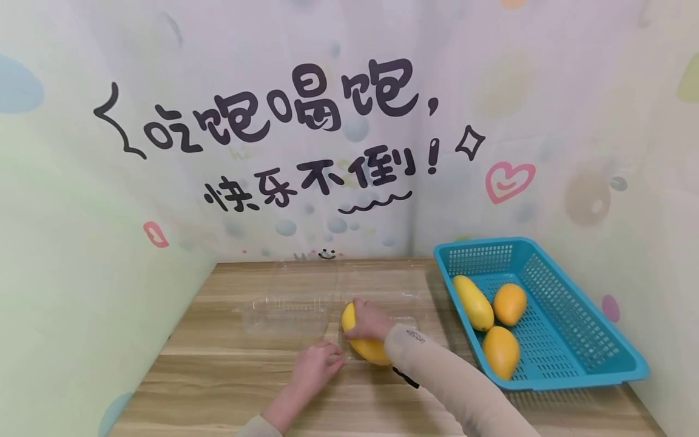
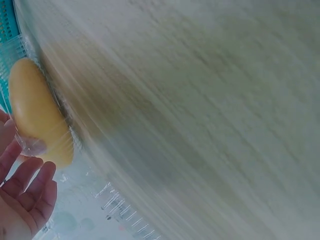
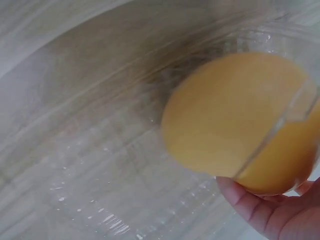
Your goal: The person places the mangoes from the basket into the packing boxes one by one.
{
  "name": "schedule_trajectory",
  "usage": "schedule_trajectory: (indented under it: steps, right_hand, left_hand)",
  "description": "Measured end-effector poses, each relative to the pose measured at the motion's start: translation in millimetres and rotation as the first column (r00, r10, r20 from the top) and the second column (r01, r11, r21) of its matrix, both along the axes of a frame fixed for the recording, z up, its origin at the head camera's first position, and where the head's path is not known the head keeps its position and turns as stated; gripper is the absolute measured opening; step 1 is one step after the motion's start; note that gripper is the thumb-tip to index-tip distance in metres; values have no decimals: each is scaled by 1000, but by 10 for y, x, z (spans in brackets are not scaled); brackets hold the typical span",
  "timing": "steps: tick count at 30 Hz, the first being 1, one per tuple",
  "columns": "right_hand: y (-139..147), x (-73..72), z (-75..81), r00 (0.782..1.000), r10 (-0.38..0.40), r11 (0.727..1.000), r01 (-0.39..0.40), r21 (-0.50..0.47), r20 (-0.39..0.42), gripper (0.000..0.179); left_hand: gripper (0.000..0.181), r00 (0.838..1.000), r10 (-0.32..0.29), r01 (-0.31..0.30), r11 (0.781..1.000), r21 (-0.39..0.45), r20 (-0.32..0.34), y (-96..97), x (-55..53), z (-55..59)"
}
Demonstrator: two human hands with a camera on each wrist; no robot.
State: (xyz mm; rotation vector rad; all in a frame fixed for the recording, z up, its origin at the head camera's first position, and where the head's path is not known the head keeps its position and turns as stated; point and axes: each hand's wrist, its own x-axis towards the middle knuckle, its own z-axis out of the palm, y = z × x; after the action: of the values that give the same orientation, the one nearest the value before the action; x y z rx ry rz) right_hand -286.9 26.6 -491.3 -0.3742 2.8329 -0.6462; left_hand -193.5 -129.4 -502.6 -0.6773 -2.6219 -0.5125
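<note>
My right hand point(image 1: 371, 321) grips a large yellow mango point(image 1: 371, 351) from above, at a clear plastic clamshell box point(image 1: 406, 321). In the right wrist view the thumb and fingers hold one end of the mango point(image 3: 225, 115), and a clear plastic edge crosses in front of it. At the near left corner of this box is my left hand point(image 1: 317, 367). Its fingers point(image 2: 42, 190) are loosely bent beside the clear plastic wall in the left wrist view. Through that wall the mango point(image 2: 37, 107) shows.
A second clear clamshell box point(image 1: 289, 318) stands to the left with its lid raised. On the right, a blue plastic basket point(image 1: 568, 291) holds three mangoes point(image 1: 501, 352). Behind the wooden table point(image 1: 218, 376) hangs a printed white backdrop point(image 1: 338, 36).
</note>
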Motion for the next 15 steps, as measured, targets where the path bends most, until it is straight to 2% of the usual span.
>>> schedule_trajectory:
  steps: [4, 15]
  right_hand:
    - [2, 12, -21, 1000, 18, 1000, -18, -1, -24, 85]
    - [1, 28, 30, 1000, -13, 999, 14, -29, 14, 85]
  left_hand:
    - [14, 1000, 1, -1, 1000, 4, 0, 5, -4, -26]
    - [17, 999, 35, -35, 999, 9, -41, 58, -3, -39]
